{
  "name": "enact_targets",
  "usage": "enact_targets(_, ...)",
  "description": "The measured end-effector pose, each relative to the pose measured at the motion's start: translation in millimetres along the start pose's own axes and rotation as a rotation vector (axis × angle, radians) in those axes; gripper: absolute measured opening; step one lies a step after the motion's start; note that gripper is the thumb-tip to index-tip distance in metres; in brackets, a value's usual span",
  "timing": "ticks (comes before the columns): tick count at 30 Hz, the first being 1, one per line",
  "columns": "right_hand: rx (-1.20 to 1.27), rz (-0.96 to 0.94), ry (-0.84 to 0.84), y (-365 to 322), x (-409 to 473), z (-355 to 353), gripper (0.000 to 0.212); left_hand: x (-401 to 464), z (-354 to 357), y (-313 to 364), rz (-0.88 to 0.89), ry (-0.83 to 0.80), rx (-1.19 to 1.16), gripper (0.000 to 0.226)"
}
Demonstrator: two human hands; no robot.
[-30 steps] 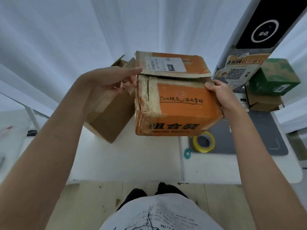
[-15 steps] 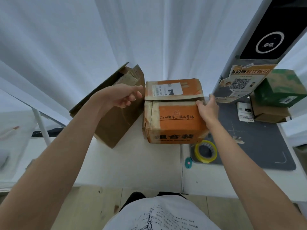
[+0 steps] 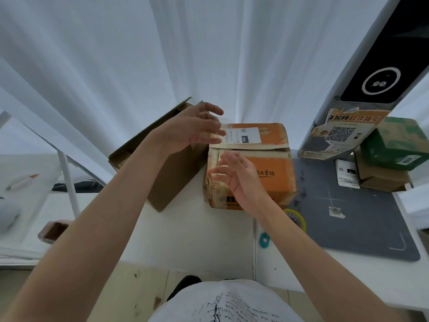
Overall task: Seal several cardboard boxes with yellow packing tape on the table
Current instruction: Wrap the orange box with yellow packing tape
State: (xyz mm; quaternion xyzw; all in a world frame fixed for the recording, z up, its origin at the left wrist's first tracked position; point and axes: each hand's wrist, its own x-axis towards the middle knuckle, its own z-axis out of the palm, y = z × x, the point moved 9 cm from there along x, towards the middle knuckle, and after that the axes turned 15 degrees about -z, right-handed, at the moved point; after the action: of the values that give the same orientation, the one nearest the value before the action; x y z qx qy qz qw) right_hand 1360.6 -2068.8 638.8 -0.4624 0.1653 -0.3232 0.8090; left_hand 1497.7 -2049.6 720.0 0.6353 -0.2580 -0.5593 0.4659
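The orange box (image 3: 267, 168) stands on the white worktop (image 3: 197, 240), its top flaps folded down with a seam showing between them and a white shipping label (image 3: 246, 135) on the far flap. The left hand (image 3: 190, 131) hovers over the box's far left corner, fingers spread and nearly straight, its grip wide and holding nothing. The right hand (image 3: 236, 177) is raised in front of the box's near left part, palm turned leftward, fingers loosely extended; its grip is also wide and holds nothing. Whether either hand touches the cardboard cannot be told.

Just to the left of the orange box stands a plain brown box (image 3: 167, 177) with its flaps open, touching or almost touching the orange one. Near the orange box's front right corner, a roll of yellow tape (image 3: 298, 218) lies flat at the edge of a grey mat (image 3: 362, 217), partly hidden by the right forearm. A small teal tool (image 3: 264, 239) lies on the worktop in front of the box. Well to the right of the orange box, a green box (image 3: 394, 145) sits atop another brown box (image 3: 380, 180), beside a grey post (image 3: 348, 89) carrying a QR-code poster (image 3: 341, 133).
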Motion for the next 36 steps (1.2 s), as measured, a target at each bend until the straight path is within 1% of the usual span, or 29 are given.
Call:
enact_targets(1, 0.012, -0.004, 0.005, -0.8, -0.5, -1.3, 0.025, -0.5, -0.3, 0.9, 0.015, 0.009, 0.0, 0.031)
enact_targets(3, 0.044, 0.003, 0.053, -2.0, -2.3, -5.8, 0.018, -1.9, -1.9, 2.9, 0.037, 0.042, 0.016, 0.025)
enact_targets(6, 0.134, 0.043, 0.15, -1.9, -4.1, -12.4, 0.023, -2.8, -4.6, 7.5, 0.078, 0.12, 0.053, 0.024)
enact_targets(11, 0.312, 0.172, 0.354, 9.5, -6.9, -27.7, 0.031, -1.6, -12.8, 12.0, 0.148, 0.311, 0.12, 0.034)
enact_targets(13, 0.325, 0.176, 0.404, 9.2, -5.9, -32.2, 0.029, -1.2, -15.9, 14.0, 0.19, 0.386, 0.124, 0.035)
enact_targets(14, 0.309, 0.159, 0.423, 6.4, -4.2, -35.8, 0.024, -0.9, -17.8, 13.0, 0.206, 0.434, 0.124, 0.034)
enact_targets(16, 0.256, 0.108, 0.467, -5.6, 1.8, -45.5, 0.015, 0.3, -22.7, 4.8, 0.219, 0.515, 0.093, 0.029)
enact_targets(17, 0.237, 0.087, 0.49, -12.3, 6.1, -50.6, 0.015, 1.3, -26.1, -2.3, 0.218, 0.537, 0.051, 0.027)
enact_targets(20, 0.202, 0.047, 0.56, -30.6, 18.2, -69.1, 0.025, -1.8, -45.1, -25.4, 0.223, 0.571, -0.167, 0.023)
enact_targets(21, 0.116, 0.029, 0.545, -37.0, 22.9, -74.5, 0.024, -2.9, -51.6, -32.2, 0.225, 0.568, -0.218, 0.023)
enact_targets(22, -0.056, 0.008, 0.494, -45.4, 27.9, -76.9, 0.021, -2.9, -56.7, -39.3, 0.215, 0.566, -0.229, 0.022)
enact_targets(23, -0.278, -0.02, 0.411, -55.0, 33.9, -76.2, 0.017, -2.2, -59.7, -47.0, 0.187, 0.57, -0.209, 0.022)
enact_targets(25, -0.703, -0.121, 0.225, -76.1, 47.3, -62.5, 0.011, 3.1, -64.3, -66.0, 0.08, 0.615, -0.112, 0.018)
enact_targets(26, -0.867, -0.188, 0.132, -86.8, 53.3, -50.8, 0.01, 8.9, -65.7, -77.0, 0.014, 0.635, -0.042, 0.017)
enact_targets(28, -1.073, -0.29, -0.047, -102.9, 61.9, -23.8, 0.008, 22.5, -60.7, -95.6, -0.103, 0.621, 0.136, 0.021)
enact_targets(30, -1.163, -0.307, -0.189, -111.5, 66.2, -1.3, 0.009, 35.4, -50.2, -106.6, -0.151, 0.591, 0.289, 0.032)
enact_targets(32, -1.172, -0.293, -0.273, -115.4, 69.5, 11.5, 0.012, 42.6, -38.4, -109.3, -0.153, 0.574, 0.37, 0.04)
enact_targets(34, -1.118, -0.268, -0.29, -116.8, 71.9, 15.5, 0.014, 48.9, -30.0, -114.3, -0.172, 0.537, 0.36, 0.044)
enact_targets(36, -1.059, -0.256, -0.262, -118.2, 73.2, 12.8, 0.015, 54.0, -30.6, -118.3, -0.177, 0.531, 0.326, 0.044)
